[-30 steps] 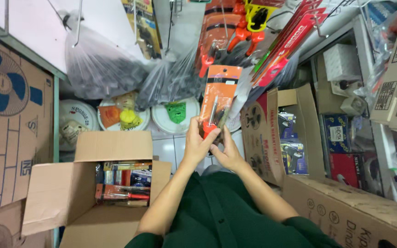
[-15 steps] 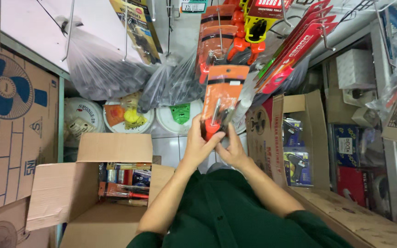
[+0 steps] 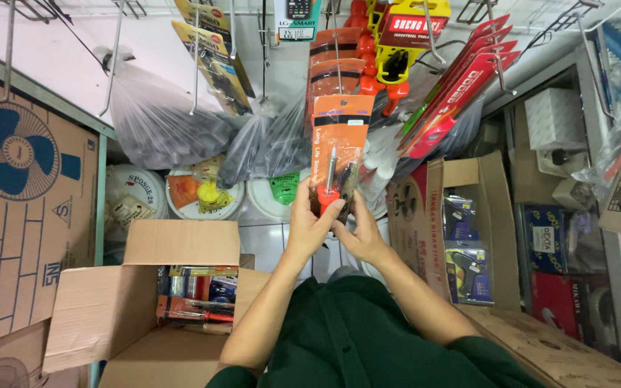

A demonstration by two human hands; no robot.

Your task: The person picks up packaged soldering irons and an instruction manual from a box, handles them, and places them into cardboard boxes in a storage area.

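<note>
Both hands raised to an orange blister card with a soldering iron (image 3: 338, 154), hanging on a metal peg hook in front of more cards of the same kind. Left hand (image 3: 312, 223) wrapped around the lower left of the card, fingers (image 3: 333, 210) closed over the red handle end of the tool. Right hand (image 3: 357, 233) just beside it, touching the card's lower right edge, fingers curled against the pack; how firmly gripped, cannot tell. Hands touching each other under the card.

Right of the card, a fan of red carded tools (image 3: 461, 90) on another hook; above, a yellow carded tool (image 3: 407, 36). To the left, clear plastic bags of dark parts (image 3: 170, 126) hanging from hooks. Lower left on the floor, an open cardboard box (image 3: 109, 316) holding carded tools (image 3: 199, 298) in orange and blue. At the right, a tall open carton (image 3: 443, 187) with blue glue-gun packs (image 3: 465, 266) inside. Far left, a fan carton (image 3: 16, 187) standing upright. Green sleeves along the bottom edge.
</note>
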